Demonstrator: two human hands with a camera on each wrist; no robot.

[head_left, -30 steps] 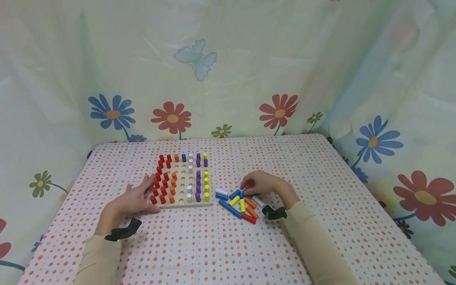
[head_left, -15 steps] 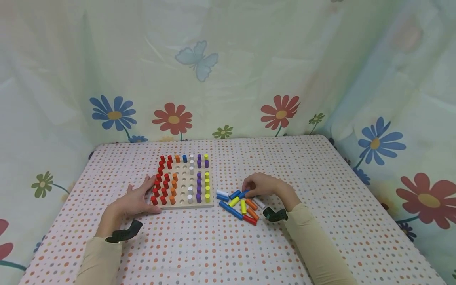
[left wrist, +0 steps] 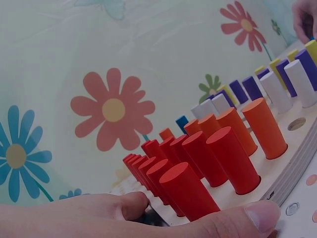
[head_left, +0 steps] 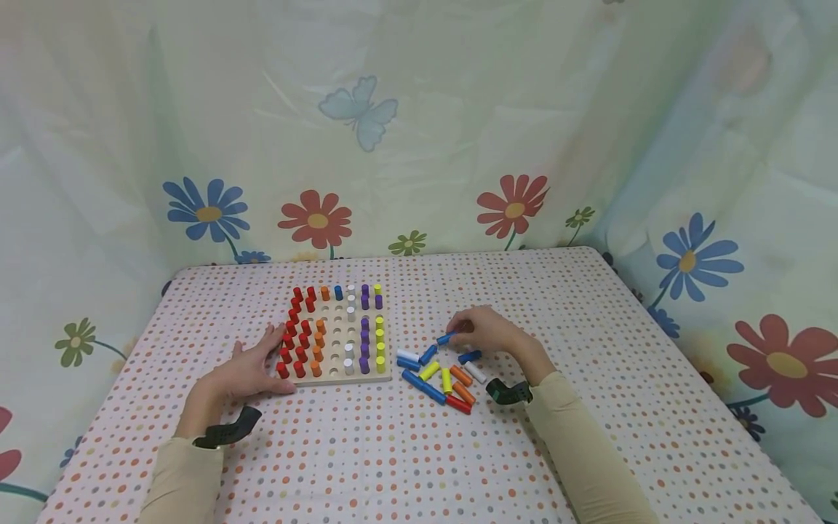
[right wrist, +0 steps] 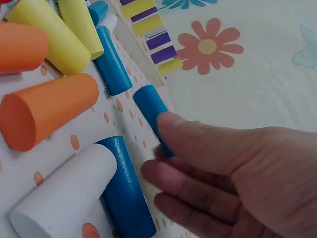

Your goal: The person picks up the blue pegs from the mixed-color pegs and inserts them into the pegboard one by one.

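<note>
A wooden pegboard [head_left: 353, 379] with rows of red, orange, blue, white, purple and yellow pegs stands at left centre of the table. My left hand [head_left: 244, 371] rests at its near left corner, thumb along the front edge and fingers along the left side. In the left wrist view, that thumb [left wrist: 242, 220] lies beside the front red peg [left wrist: 185, 191]. Over the loose pegs, my right hand [head_left: 489, 331] pinches a blue peg [right wrist: 148, 101] between thumb and fingers; its lower end is hidden. Another blue peg [right wrist: 126, 193] lies beneath the hand, against a white peg [right wrist: 62, 193].
Several loose pegs lie right of the board, among them a yellow peg [head_left: 447, 380], an orange peg [head_left: 463, 393], a red peg [head_left: 458, 404] and end-to-end blue pegs [head_left: 423, 386]. A dotted cloth [head_left: 366, 458] covers the table. A flowered curtain [head_left: 445, 131] hangs behind.
My right hand has taken hold of a blue peg from the pile and moved it slightly up and away. Another blue peg now shows below the hand. My left hand stays at the board.
</note>
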